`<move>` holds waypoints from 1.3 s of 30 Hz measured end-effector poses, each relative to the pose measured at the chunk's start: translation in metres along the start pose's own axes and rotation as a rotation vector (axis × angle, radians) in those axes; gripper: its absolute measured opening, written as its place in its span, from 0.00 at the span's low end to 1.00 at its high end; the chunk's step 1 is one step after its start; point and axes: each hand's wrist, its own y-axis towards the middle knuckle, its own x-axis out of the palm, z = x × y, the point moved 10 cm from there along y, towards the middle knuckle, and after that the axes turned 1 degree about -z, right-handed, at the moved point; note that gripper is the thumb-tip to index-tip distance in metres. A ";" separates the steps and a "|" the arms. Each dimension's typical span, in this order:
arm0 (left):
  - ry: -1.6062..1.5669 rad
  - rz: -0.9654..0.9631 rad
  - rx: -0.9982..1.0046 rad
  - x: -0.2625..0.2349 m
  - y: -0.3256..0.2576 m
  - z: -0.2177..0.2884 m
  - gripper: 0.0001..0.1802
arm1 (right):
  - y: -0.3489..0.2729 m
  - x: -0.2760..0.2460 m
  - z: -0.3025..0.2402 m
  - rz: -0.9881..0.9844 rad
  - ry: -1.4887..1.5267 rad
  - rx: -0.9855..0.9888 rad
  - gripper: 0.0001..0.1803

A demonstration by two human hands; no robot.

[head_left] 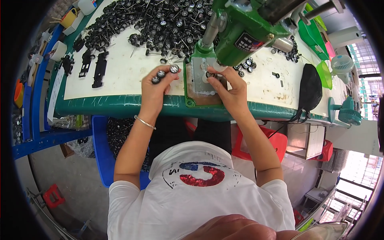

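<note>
Several small black toy wheels (161, 74) with silver hubs are held in my left hand (154, 86), its fingers closed round them left of the press. At the base plate (198, 82) of a green bench press (244, 38), my right hand (230, 88) pinches a small wheel (209, 75) between thumb and finger. The press head hangs just above that hand. A heap of black wheels on thin metal axles (160, 24) spreads over the table behind my left hand. Some loose wheels (248, 65) lie right of the press.
Black chassis parts (100, 69) lie at the table's left. A black pouch (310, 87) hangs over the right front edge. Green trays (312, 38) and small fans (349, 110) stand at the right. Below the table are a blue bin (100, 152) with small black parts and a red stool (276, 146).
</note>
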 end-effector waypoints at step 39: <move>-0.341 0.333 0.065 0.020 0.024 0.001 0.07 | 0.010 -0.010 0.014 0.261 -0.082 -0.118 0.23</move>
